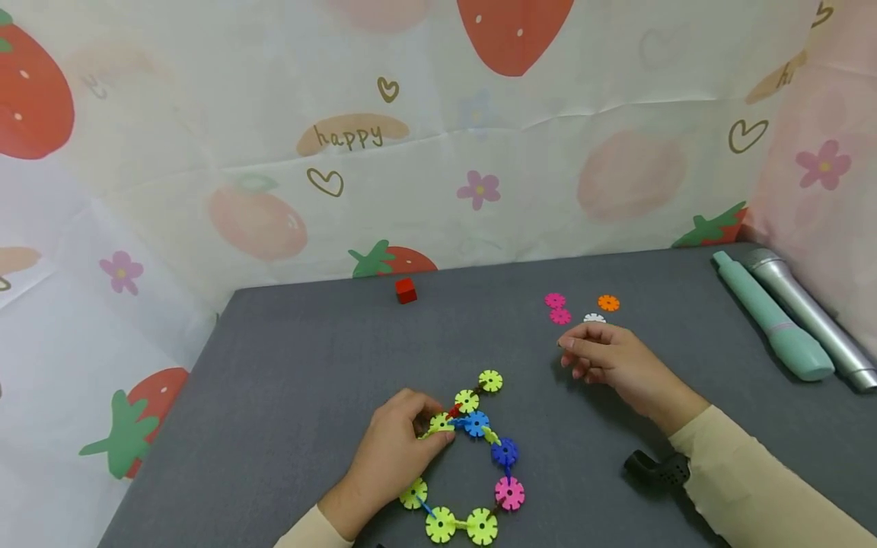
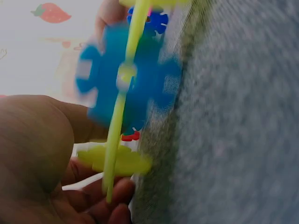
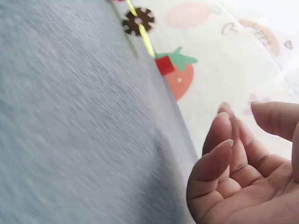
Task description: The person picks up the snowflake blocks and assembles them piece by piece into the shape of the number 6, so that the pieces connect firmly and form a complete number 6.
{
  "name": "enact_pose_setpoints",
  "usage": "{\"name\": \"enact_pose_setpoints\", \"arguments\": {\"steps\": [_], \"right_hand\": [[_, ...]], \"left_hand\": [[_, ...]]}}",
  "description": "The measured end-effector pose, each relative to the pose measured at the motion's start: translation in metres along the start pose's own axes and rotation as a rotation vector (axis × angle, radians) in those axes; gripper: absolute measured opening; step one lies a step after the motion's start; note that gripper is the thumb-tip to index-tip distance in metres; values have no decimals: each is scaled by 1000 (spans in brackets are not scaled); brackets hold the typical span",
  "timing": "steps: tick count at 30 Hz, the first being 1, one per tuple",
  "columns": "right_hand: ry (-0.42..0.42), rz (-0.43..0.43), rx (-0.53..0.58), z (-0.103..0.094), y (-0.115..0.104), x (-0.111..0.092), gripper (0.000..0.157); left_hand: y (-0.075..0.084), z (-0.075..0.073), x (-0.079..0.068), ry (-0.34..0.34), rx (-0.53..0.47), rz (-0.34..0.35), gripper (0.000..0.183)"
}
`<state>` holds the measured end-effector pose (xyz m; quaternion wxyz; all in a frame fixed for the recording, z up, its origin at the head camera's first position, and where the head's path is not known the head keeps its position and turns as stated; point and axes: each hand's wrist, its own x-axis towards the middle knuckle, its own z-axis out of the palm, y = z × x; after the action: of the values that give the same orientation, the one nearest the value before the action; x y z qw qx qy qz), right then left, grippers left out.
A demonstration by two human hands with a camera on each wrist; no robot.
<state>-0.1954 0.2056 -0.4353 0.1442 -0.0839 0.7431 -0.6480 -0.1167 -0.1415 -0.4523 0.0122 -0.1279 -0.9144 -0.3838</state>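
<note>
A ring of linked notched plastic discs, lime (image 1: 483, 527), blue (image 1: 476, 424), dark blue (image 1: 505, 452) and pink (image 1: 509, 494), lies on the grey table, with a short tail running to a lime disc (image 1: 490, 380). At the ring's upper left, my left hand (image 1: 392, 447) pinches a lime disc (image 1: 441, 423) between thumb and fingers. The left wrist view shows a blurred blue disc (image 2: 133, 77) close up. Above the table, my right hand (image 1: 612, 361) has loosely bent fingers and a thumb apart from them, holding nothing. Just beyond it is a white disc (image 1: 594, 318).
Loose pink discs (image 1: 559, 316) and an orange disc (image 1: 608, 303) lie toward the back right. A red cube (image 1: 406, 291) sits near the back edge. At the right edge lie a mint-green microphone-shaped object (image 1: 774, 320) and a silver one (image 1: 808, 312). A patterned cloth (image 1: 438, 221) hangs behind.
</note>
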Motion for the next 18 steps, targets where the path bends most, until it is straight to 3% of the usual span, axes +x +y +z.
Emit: {"name": "enact_pose_setpoints", "arguments": {"steps": [5,11,18], "right_hand": [[41,-90,8,-16,-4,0,38],[113,-140,69,-37,-11,1,28],[170,-212,204,-65,-18,4,21]], "left_hand": [[5,-5,-2,-54,19,-79,28],[17,-6,-8,-118,33,-146,34],[21,-13,-12,-152,-6,-163,43]]}}
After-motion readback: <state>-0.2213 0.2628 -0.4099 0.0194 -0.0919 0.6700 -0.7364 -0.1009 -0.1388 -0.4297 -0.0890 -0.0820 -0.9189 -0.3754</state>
